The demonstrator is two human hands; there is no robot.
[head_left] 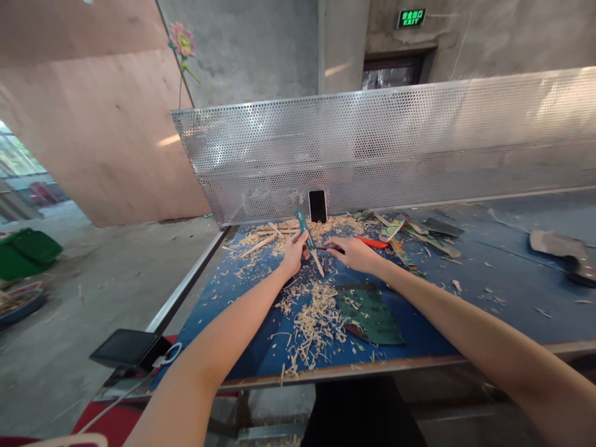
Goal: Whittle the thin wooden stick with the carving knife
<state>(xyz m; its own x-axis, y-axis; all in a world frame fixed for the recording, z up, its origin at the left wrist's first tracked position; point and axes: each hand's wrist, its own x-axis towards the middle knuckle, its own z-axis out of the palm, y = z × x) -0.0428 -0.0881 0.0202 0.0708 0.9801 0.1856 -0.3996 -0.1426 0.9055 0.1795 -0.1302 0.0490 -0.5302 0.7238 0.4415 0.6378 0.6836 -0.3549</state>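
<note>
- Our left hand (294, 251) is curled closed round a flat wooden strip (302, 226), teal far end, pale bare near tip, mid-left over the blue tabletop (484, 279)
- Our right hand (352, 253) is pinched round a slim dark tool (328, 247), just right of the strip
- Tons of curly shavings (319, 316) near us, phone (318, 207) upright by the shiny perforated metal screen (279, 149), far side

Table: was blue-topped (493, 276), its surface strewn with curls.
Shavings: lay heaped (316, 320) near the front edge, with more toward the back.
Strips: pale wooden ones (258, 245) lay at the back left.
Phone: stood upright (318, 207) among the rear shavings.
Sheet: lay green (372, 320), flecked with curls.
Scraps: lay multicoloured (433, 239) beside a dark flat piece (443, 227).
</note>
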